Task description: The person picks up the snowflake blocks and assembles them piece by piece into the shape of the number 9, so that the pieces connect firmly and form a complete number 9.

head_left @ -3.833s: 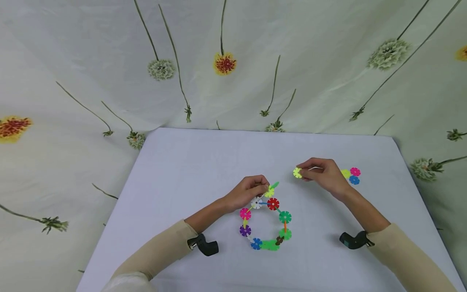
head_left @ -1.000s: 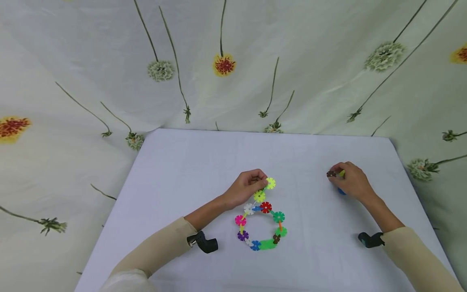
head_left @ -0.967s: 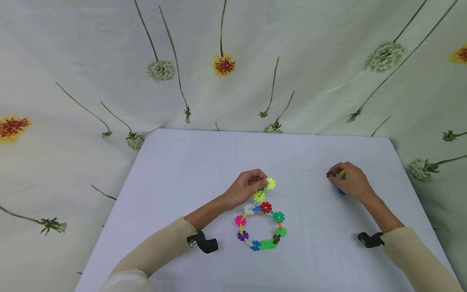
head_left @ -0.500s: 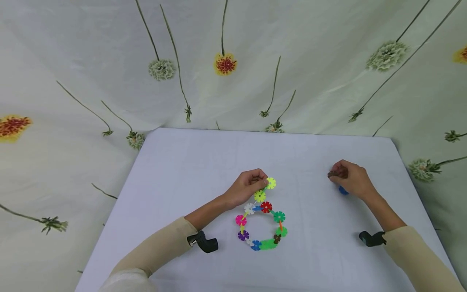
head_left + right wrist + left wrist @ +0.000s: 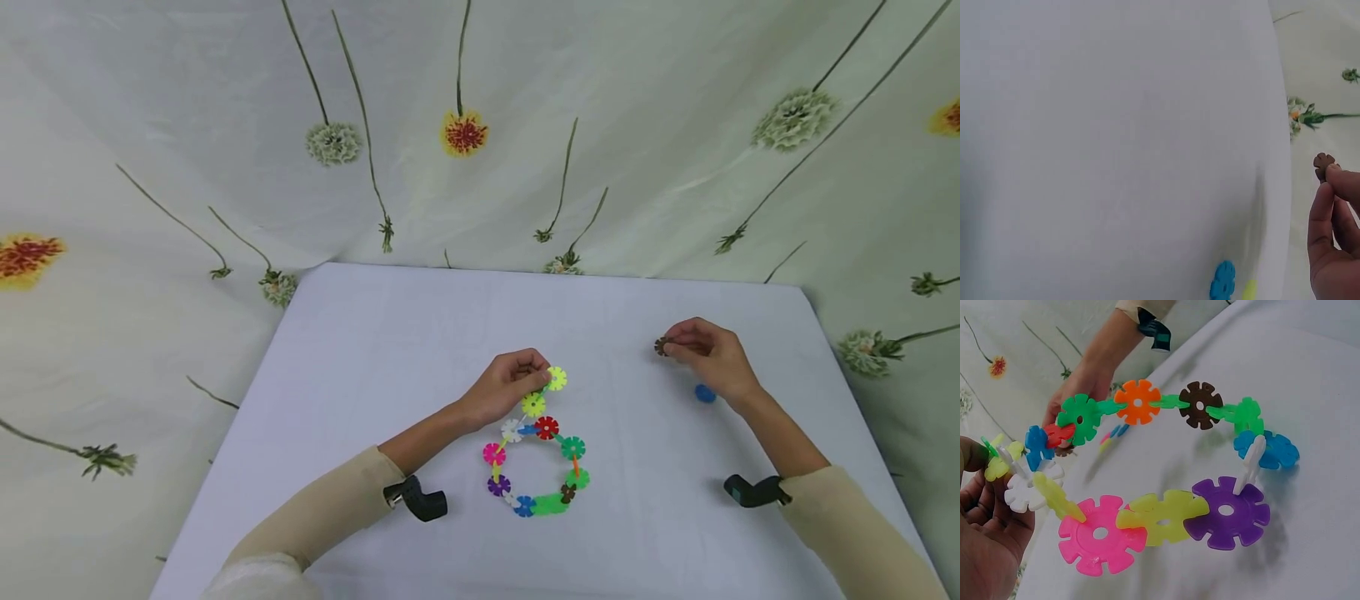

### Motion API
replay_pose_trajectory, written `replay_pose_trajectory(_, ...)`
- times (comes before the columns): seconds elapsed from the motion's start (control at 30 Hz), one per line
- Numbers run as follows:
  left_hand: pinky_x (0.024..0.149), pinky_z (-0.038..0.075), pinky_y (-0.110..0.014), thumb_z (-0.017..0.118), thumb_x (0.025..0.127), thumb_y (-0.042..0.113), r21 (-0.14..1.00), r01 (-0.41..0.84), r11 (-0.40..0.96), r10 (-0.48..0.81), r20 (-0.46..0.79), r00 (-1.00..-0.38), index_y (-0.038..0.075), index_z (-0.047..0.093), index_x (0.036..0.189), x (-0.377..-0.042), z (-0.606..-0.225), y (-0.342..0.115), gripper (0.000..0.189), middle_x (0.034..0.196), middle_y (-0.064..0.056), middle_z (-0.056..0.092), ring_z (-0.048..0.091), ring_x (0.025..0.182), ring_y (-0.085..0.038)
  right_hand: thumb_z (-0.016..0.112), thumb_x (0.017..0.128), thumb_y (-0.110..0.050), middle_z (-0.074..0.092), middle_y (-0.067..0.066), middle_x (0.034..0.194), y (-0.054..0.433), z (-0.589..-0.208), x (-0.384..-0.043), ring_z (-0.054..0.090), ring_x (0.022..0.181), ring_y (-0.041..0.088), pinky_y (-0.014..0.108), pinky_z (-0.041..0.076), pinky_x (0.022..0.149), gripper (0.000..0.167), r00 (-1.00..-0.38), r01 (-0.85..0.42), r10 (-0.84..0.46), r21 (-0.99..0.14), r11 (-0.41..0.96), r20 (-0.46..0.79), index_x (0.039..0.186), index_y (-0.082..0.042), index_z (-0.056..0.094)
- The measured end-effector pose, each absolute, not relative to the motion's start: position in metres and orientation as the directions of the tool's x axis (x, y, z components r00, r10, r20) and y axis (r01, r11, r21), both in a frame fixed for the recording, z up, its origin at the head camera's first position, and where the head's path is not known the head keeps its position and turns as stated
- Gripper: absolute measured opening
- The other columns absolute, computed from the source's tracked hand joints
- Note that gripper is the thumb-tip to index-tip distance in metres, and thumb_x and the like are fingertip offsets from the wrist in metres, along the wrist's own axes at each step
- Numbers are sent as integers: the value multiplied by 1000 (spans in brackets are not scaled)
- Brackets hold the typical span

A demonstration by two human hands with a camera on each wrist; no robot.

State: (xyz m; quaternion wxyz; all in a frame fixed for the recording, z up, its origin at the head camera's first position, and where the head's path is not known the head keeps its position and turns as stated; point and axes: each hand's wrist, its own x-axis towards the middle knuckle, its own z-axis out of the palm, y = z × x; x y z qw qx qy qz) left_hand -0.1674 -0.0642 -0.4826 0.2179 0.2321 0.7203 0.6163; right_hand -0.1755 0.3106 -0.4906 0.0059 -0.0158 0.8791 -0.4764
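In the head view, my left hand [image 5: 510, 387] pinches the top end of a chain of slotted flower-shaped discs. A bright yellow disc [image 5: 557, 378] sticks out past its fingertips, with a second yellow disc [image 5: 533, 405] just below. Beneath these the chain closes into a ring, where the left wrist view shows a pink disc [image 5: 1100, 534] and a purple disc [image 5: 1229, 512] nearest the camera. Off to the right, my right hand [image 5: 712, 358] holds a brown disc [image 5: 662, 347] between thumb and fingers, raised over the table.
A loose blue disc [image 5: 705, 393] lies on the white table [image 5: 420, 333] below the right hand. Beside it, the right wrist view catches part of a yellow disc [image 5: 1249, 290]. Behind the table hangs a flower-printed cloth [image 5: 645, 125].
The yellow disc that the right hand held 3.8 seconds ago now tops the chain. The right hand has picked up the brown disc and moved slightly up and left. The left hand barely moved lately.
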Motion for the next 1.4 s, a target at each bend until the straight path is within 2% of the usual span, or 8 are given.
replay_pose_trajectory(0.1,77,51,-19,56,111,15,989,72,129,606,-21,-795,0,66,116,-168,-483,-64,19,97,-7,64,56,80,-10,73,103,-18,77,-7,105,293,-485,-174,73,90,4,15,59,81,27,-998,-21,-59,-880,475,-8,125,-2,70)
replay_pose_trajectory(0.3,77,51,-19,56,110,15,988,77,132,603,-18,-798,0,66,115,-169,-484,-63,19,99,-17,64,57,80,-10,72,104,-13,77,18,114,253,-476,-170,76,94,22,17,60,82,20,-986,-100,-165,-904,417,33,121,-3,71)
replay_pose_trajectory(0.37,77,51,-18,56,110,15,989,73,131,603,-21,-798,0,66,115,-169,-484,-63,19,101,-20,64,57,80,-10,72,104,-11,77,21,114,243,-473,-168,76,94,25,18,61,82,18,-978,-131,-202,-914,384,56,120,-3,70)
replay_pose_trajectory(0.63,77,51,-18,55,111,16,992,39,123,609,-44,-792,-2,65,116,-168,-483,-63,21,109,-34,62,56,79,-10,72,101,-2,78,9,112,214,-461,-159,76,91,10,23,63,83,20,-939,-223,-311,-951,215,150,121,-1,71)
replay_pose_trajectory(0.8,77,51,-18,55,111,15,992,34,120,609,-47,-792,-2,65,116,-168,-483,-62,21,106,-29,62,56,79,-10,71,101,0,78,5,111,204,-458,-156,77,95,9,22,63,84,20,-924,-243,-340,-955,169,175,120,-2,72)
replay_pose_trajectory(1.0,77,51,-17,54,111,13,994,29,103,619,-41,-784,-4,64,117,-167,-482,-60,21,109,-38,60,56,78,-8,71,101,-1,79,9,112,197,-461,-156,79,101,13,23,63,87,18,-922,-220,-356,-963,155,154,119,-2,73)
replay_pose_trajectory(1.1,77,51,-17,55,110,13,993,37,109,615,-38,-787,-4,64,117,-165,-483,-60,20,108,-35,60,57,78,-9,70,102,-2,79,10,112,197,-462,-156,78,101,13,23,63,86,17,-921,-212,-362,-966,148,146,118,-2,73)
replay_pose_trajectory(1.4,75,49,-18,54,111,14,993,45,110,617,-33,-787,-2,65,115,-166,-482,-61,20,104,-28,62,54,77,-9,70,101,1,80,-7,106,193,-468,-154,77,92,11,25,63,82,17,-930,-162,-343,-985,57,133,118,5,68)
